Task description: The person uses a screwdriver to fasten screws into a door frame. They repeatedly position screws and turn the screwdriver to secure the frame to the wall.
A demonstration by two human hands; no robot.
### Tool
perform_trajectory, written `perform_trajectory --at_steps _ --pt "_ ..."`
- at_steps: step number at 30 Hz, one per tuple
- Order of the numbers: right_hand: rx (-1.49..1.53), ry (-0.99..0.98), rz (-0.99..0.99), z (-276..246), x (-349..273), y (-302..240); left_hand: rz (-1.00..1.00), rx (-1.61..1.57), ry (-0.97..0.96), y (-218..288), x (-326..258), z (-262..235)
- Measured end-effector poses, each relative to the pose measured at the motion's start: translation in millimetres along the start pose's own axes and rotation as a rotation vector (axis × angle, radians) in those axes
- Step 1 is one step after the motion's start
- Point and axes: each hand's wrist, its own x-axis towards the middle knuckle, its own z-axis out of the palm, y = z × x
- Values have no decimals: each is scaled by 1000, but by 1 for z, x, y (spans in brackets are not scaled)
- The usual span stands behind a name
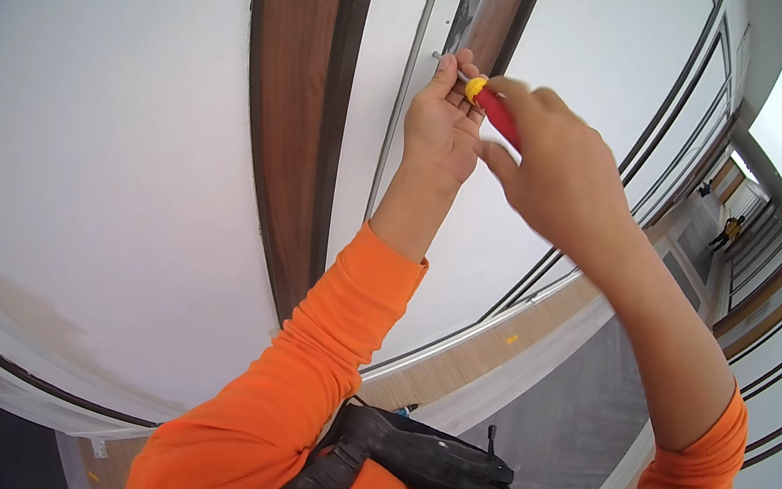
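Note:
A screwdriver [499,119] with a red handle and a yellow collar is held up in front of the wall. Its thin shaft points away, up and to the left, toward a white door-like panel beside a narrow metal strip. My left hand [443,131], palm turned up, pinches around the shaft near the tip. Whether a screw sits at the tip is too small to tell. From the right, my right hand [559,169] has its fingers over the handle, slightly blurred, with the thumb below it.
A brown wood-grain trim [289,78] with a dark edge runs down the white wall [96,119]. Below lie a grey floor covering [568,413] and a wood-look strip. At right a corridor recedes, with a distant person [727,232]. A black bag [421,451] hangs at my chest.

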Motion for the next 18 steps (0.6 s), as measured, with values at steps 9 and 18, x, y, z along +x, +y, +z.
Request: perform_trajectory --at_steps 9,18 --pt "-87 111 49 29 19 6 31 140 -26 3 15 -7" --pt "366 436 193 34 -45 27 1656 2064 -124 66 18 -56"
